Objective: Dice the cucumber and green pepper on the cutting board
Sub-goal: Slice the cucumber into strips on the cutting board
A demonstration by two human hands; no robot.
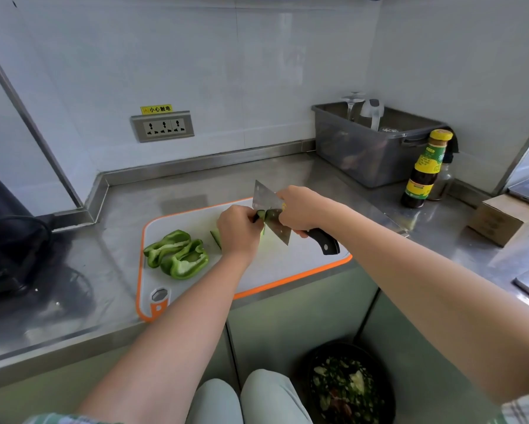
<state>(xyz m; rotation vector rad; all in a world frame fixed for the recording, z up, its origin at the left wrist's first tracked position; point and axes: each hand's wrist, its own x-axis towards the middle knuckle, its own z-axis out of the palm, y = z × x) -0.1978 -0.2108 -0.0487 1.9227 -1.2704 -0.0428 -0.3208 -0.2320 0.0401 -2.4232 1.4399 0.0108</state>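
A white cutting board [287, 270] with an orange rim lies on the steel counter. Cut green pepper pieces [177, 254] lie on its left part. My left hand [238, 231] grips a dark green cucumber [260, 216] near the board's middle; most of the cucumber is hidden by the hand. A cut cucumber piece [216, 238] lies just left of that hand. My right hand [299, 209] grips a cleaver [272, 214] by its black handle, and the blade stands against the cucumber, right beside my left fingers.
A grey plastic bin [379, 160] stands at the back right, with a sauce bottle [422, 172] beside it. A cardboard box [501, 218] sits far right. A black appliance [9, 234] is at the left. A waste bin [348, 384] stands on the floor below.
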